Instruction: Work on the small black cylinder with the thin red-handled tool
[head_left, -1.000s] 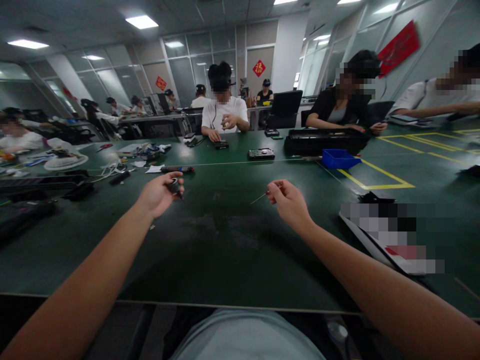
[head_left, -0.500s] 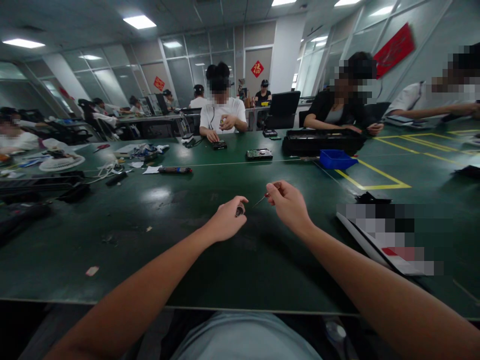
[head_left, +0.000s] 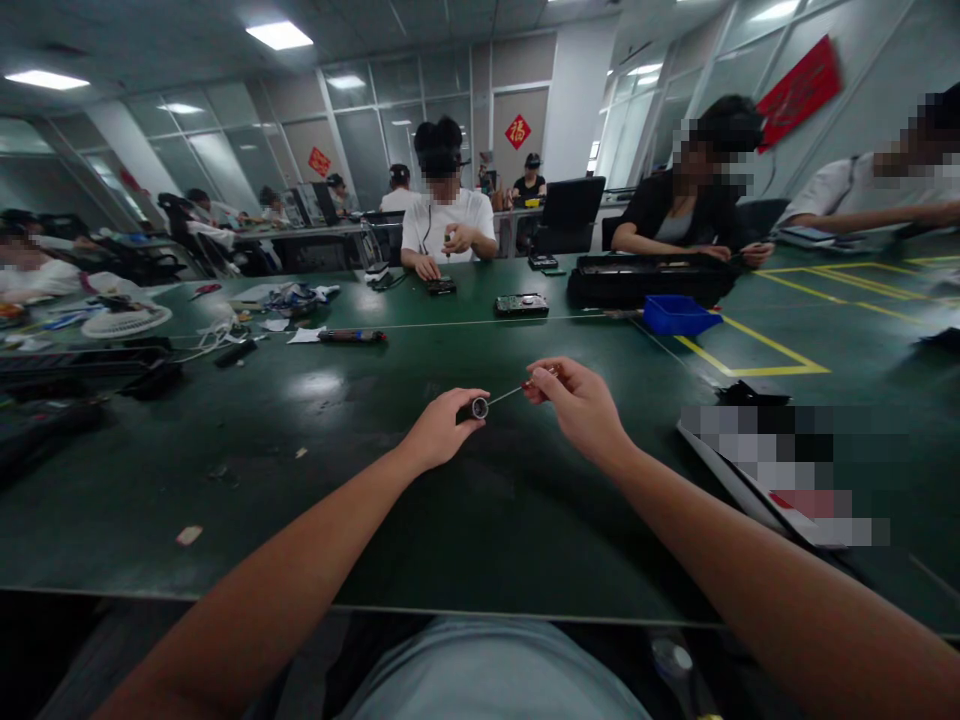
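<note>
My left hand (head_left: 441, 428) is closed on a small, dark, round part (head_left: 479, 408) with a pale ring on its end face, held between thumb and fingers above the green table. In my right hand (head_left: 576, 402) is a screwdriver (head_left: 506, 396) with a reddish handle and a thin metal shaft. Its shaft points left, and the tip is at the edge of the round part; whether it touches cannot be made out. The fingers hide much of both things.
On the green table (head_left: 300, 540) lie a dark cylindrical tool (head_left: 352, 336), a hard drive (head_left: 521, 304), a blue tray (head_left: 679, 315) and a long black casing (head_left: 649, 283). A white-edged object (head_left: 731, 480) rests by my right forearm. Co-workers sit across the table.
My left hand has turned the round part so its ringed end faces me. The screwdriver's shaft has moved left and up, from pointing downward to almost level, against the part's edge.
</note>
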